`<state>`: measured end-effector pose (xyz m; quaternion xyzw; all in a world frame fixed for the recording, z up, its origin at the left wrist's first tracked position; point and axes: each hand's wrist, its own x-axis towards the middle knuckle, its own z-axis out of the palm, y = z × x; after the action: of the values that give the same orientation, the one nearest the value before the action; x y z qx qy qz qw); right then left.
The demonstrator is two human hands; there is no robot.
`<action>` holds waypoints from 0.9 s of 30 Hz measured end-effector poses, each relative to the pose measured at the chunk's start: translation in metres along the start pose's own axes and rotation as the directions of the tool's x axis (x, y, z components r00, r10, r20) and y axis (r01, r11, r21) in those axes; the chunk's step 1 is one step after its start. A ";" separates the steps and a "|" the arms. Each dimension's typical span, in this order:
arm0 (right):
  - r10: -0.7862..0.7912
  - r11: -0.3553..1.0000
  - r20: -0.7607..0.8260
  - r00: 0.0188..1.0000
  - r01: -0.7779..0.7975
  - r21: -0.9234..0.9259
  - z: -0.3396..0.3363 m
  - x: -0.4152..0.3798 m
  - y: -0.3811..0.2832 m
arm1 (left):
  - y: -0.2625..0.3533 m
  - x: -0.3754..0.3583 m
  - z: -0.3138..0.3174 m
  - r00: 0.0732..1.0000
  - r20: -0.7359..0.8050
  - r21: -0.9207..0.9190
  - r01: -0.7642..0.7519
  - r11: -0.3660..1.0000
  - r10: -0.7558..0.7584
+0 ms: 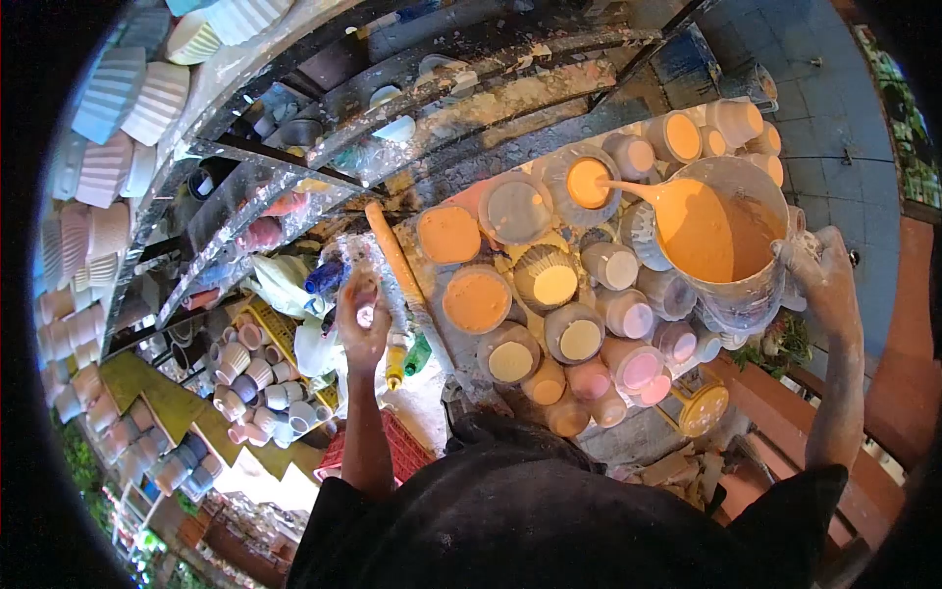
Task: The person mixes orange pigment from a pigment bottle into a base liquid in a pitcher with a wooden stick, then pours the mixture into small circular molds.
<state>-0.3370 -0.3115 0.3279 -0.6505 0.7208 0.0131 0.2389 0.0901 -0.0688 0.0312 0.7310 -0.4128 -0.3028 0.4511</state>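
Observation:
My right hand (822,272) grips the rim of a large pitcher (775,187) of orange liquid at the right. The pitcher is tilted, and a stream of liquid runs left from its lip into a round mold (592,187). My left hand (363,319) is raised at centre left, away from the molds, with curled fingers; whether it holds the small pale thing at its palm is unclear. Between my hands, molds filled with orange, such as a squarish one (448,236) and a round one (477,299), stand beside molds with yellow and pink contents (636,363).
Pleated pots (157,98) line a shelf at the upper left. More small pots (260,378) lie at the lower left beside a red crate (392,452). An orange roller-like rod (392,250) lies along the worktable's left edge. A yellow stool (704,407) stands lower right.

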 end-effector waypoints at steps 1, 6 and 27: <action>0.000 1.000 0.007 1.000 0.000 0.012 0.000 0.000 -0.002 | -0.016 -0.010 -0.004 0.999 -0.040 0.002 0.016 1.000 -0.016; -0.003 1.000 0.030 1.000 0.004 -0.010 0.000 0.003 -0.006 | -0.081 -0.071 -0.024 0.980 -0.056 0.170 0.196 0.966 -0.190; -0.032 0.998 0.014 0.999 0.033 -0.050 0.000 0.009 -0.011 | -0.193 -0.212 -0.037 0.503 0.253 0.092 0.838 0.538 -0.826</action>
<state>-0.3269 -0.3214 0.3275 -0.6678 0.7081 0.0319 0.2273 0.0828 0.1809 -0.1146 0.7814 -0.0611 -0.5860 0.2057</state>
